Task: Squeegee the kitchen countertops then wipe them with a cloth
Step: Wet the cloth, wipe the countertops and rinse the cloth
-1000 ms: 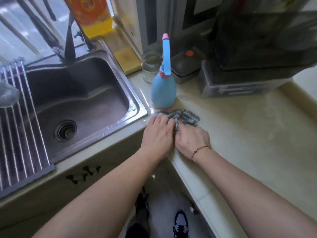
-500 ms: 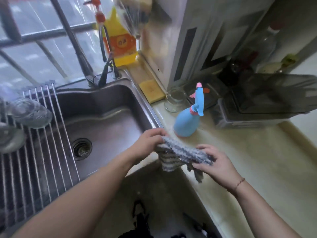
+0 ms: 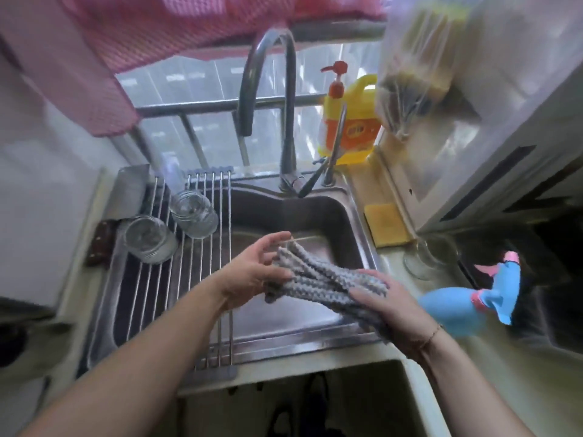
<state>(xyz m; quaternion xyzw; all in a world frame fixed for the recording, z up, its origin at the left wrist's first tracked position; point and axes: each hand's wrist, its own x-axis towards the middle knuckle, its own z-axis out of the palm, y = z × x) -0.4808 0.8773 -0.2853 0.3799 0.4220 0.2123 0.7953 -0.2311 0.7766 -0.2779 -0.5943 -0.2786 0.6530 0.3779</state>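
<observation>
**Cloth held over the sink basin, between both hands**

We have the grey striped cloth [image 3: 318, 280] bunched into a loose rope and lifted off the table, hanging in the air above the steel sink [image 3: 353, 216]. We judge it is held there so that anything wrung or shaken out of it falls into the basin and not onto the table we are meant to wipe. The tap [image 3: 268, 89] arches over the far side of the basin, so the cloth is also near the water if it needs rinsing; no water can be seen running.

Our right hand [image 3: 391, 310] is at the near end of the cloth, with its fingers [image 3: 362, 293] curled round the bundle so that the fabric passes under the palm and comes out at the wrist side. Our left hand [image 3: 252, 272] meets the far end with the palm turned toward the cloth. Its fingers [image 3: 274, 241] are spread and only lightly bent, touching the folds but not closed round them, while the thumb lies against the bundle lower down. We take this as a hand about to gather or twist, not one already gripping.

A roll-up drying rack [image 3: 189, 279] covers the left part of the sink and carries two upturned glass jars [image 3: 176, 228]. The blue spray bottle [image 3: 463, 304] stands on the table [image 3: 473, 389] just right of our right wrist. A yellow sponge [image 3: 386, 223] lies beside the sink's right rim, and a soap bottle [image 3: 350, 121] stands behind the tap.
</observation>
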